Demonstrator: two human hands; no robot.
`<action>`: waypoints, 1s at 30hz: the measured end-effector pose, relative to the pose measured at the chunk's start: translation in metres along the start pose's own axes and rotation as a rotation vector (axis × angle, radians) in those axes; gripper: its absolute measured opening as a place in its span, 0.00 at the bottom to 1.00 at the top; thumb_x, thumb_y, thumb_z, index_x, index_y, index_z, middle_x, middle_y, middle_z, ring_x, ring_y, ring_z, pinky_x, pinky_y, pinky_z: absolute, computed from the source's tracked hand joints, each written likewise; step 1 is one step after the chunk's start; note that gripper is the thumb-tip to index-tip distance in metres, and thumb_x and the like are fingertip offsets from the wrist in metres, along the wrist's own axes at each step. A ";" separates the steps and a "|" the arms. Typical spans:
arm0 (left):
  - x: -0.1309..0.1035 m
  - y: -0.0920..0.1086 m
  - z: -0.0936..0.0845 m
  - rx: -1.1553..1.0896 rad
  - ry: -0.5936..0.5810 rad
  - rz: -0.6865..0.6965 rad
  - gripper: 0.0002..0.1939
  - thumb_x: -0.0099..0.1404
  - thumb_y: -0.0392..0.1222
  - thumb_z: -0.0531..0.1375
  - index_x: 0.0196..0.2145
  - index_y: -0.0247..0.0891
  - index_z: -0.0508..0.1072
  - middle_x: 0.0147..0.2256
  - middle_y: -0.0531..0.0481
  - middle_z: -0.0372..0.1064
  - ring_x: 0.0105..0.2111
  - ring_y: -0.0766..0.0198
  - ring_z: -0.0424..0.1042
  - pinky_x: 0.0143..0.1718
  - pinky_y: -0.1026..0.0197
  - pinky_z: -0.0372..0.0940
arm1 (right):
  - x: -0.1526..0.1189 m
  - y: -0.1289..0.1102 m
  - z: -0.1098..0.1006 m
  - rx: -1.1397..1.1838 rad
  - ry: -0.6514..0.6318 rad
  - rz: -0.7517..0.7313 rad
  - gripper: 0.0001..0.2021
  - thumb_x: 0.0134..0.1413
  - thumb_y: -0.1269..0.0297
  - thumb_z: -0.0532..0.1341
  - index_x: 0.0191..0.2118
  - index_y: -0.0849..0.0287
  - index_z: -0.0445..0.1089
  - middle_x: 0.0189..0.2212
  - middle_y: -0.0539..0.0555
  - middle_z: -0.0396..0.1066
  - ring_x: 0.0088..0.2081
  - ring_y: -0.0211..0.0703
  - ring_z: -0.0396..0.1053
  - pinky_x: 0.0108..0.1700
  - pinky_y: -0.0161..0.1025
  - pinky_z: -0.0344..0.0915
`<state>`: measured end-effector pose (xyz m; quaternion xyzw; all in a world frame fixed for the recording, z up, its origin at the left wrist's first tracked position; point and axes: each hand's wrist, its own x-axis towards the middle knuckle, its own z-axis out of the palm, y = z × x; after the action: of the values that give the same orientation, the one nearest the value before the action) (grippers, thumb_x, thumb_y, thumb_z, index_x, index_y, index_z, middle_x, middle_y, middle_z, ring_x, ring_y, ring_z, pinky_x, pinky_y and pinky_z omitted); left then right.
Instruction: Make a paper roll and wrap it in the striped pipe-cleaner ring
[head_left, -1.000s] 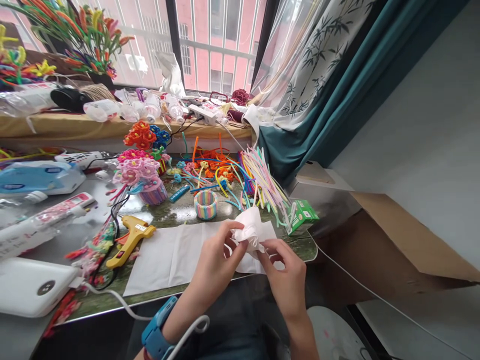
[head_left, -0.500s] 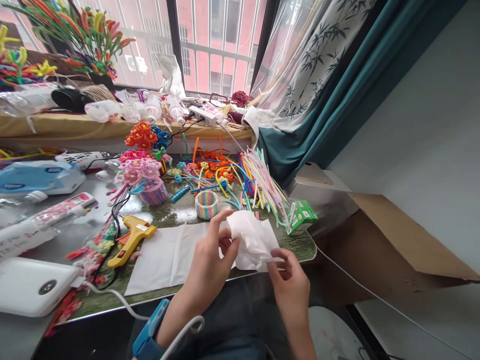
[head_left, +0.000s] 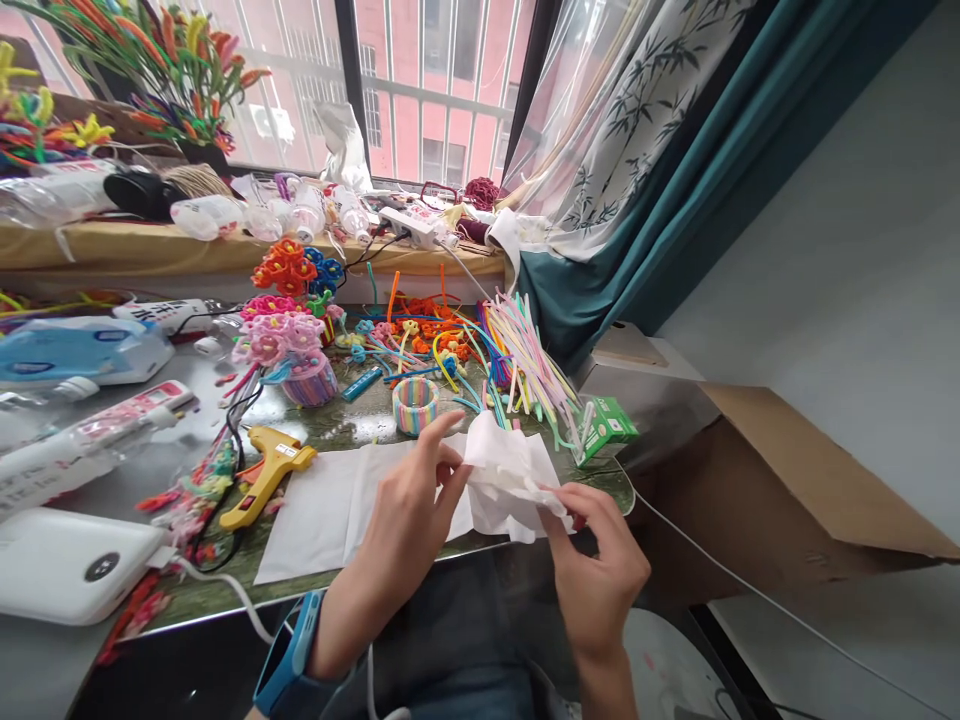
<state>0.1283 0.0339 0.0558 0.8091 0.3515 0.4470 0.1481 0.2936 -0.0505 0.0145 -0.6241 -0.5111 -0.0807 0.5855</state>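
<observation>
A crumpled white tissue point(head_left: 504, 468) is between my two hands, just over the front edge area of the table. My left hand point(head_left: 409, 505) pinches its left side between thumb and fingers. Its lower right corner is gripped in the fingertips of my right hand point(head_left: 596, 555). Under and beside them lies a flat white sheet point(head_left: 319, 510) with a fold line. Behind the tissue stands a striped pastel ring-shaped cup point(head_left: 415, 405). To the left of the sheet rests a yellow glue gun point(head_left: 268, 475).
Pastel pipe cleaners point(head_left: 529, 355) lie in a bundle beside a green box point(head_left: 609, 428). A pink flower pot point(head_left: 307, 378) stands further left. A white power bank point(head_left: 79, 565) with a cable is at the front left. An open cardboard box point(head_left: 817, 470) stands right of the table.
My right hand has shifted slightly right and turned, still pinching the tissue. My left hand has moved a little left, and the tissue's shape has changed between them.
</observation>
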 end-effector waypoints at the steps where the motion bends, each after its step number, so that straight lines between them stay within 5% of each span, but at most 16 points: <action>1: 0.003 0.000 -0.002 0.014 0.038 0.002 0.23 0.67 0.31 0.57 0.58 0.41 0.59 0.30 0.58 0.72 0.26 0.71 0.70 0.32 0.69 0.66 | 0.000 0.002 -0.001 0.031 0.043 0.063 0.04 0.58 0.64 0.66 0.33 0.56 0.75 0.33 0.53 0.74 0.35 0.43 0.70 0.35 0.38 0.66; 4: 0.013 0.002 -0.008 0.036 0.114 -0.008 0.20 0.68 0.32 0.57 0.56 0.41 0.61 0.30 0.58 0.72 0.26 0.72 0.71 0.34 0.68 0.67 | -0.002 0.007 -0.003 0.139 0.082 0.207 0.08 0.56 0.61 0.67 0.31 0.58 0.74 0.33 0.55 0.73 0.36 0.45 0.70 0.34 0.39 0.66; 8: 0.021 0.003 -0.011 0.027 0.059 0.029 0.20 0.68 0.33 0.57 0.56 0.40 0.61 0.29 0.59 0.72 0.26 0.72 0.71 0.34 0.69 0.67 | 0.002 0.004 -0.004 0.192 -0.003 0.251 0.09 0.58 0.57 0.65 0.39 0.57 0.74 0.40 0.56 0.73 0.40 0.45 0.70 0.38 0.40 0.68; 14: 0.025 0.002 -0.013 0.090 -0.059 0.181 0.18 0.73 0.35 0.51 0.59 0.39 0.60 0.31 0.55 0.73 0.31 0.69 0.74 0.35 0.68 0.67 | 0.030 -0.021 0.004 0.127 -0.368 0.110 0.22 0.55 0.54 0.66 0.55 0.52 0.69 0.53 0.57 0.70 0.50 0.51 0.69 0.50 0.48 0.67; 17: 0.030 0.001 -0.017 0.107 -0.032 0.229 0.17 0.73 0.36 0.51 0.59 0.39 0.61 0.32 0.54 0.73 0.33 0.68 0.74 0.38 0.66 0.68 | 0.039 -0.032 0.011 0.140 -0.511 0.049 0.19 0.54 0.58 0.67 0.52 0.51 0.71 0.48 0.55 0.73 0.49 0.50 0.69 0.50 0.46 0.67; 19: 0.035 0.000 -0.020 0.131 0.012 0.249 0.17 0.73 0.36 0.53 0.58 0.39 0.62 0.31 0.54 0.73 0.33 0.67 0.74 0.38 0.66 0.68 | 0.039 -0.037 0.014 0.162 -0.545 0.093 0.11 0.55 0.61 0.65 0.45 0.52 0.73 0.38 0.52 0.75 0.40 0.44 0.72 0.43 0.40 0.69; 24: 0.042 -0.005 -0.022 0.119 0.052 0.199 0.17 0.70 0.35 0.56 0.56 0.38 0.62 0.29 0.57 0.72 0.28 0.70 0.71 0.33 0.68 0.65 | 0.026 -0.035 0.018 0.190 -0.466 0.416 0.03 0.53 0.63 0.63 0.32 0.55 0.73 0.22 0.47 0.71 0.25 0.39 0.69 0.30 0.35 0.67; 30: 0.041 -0.009 -0.016 0.070 0.023 0.099 0.17 0.69 0.33 0.57 0.54 0.40 0.62 0.31 0.58 0.72 0.28 0.71 0.72 0.33 0.68 0.64 | -0.001 -0.017 0.015 0.662 -0.189 0.952 0.18 0.45 0.54 0.70 0.37 0.57 0.67 0.24 0.51 0.77 0.28 0.48 0.77 0.34 0.43 0.75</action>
<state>0.1259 0.0678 0.0854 0.8249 0.3284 0.4506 0.0933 0.2734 -0.0428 0.0201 -0.5735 -0.2224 0.4109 0.6729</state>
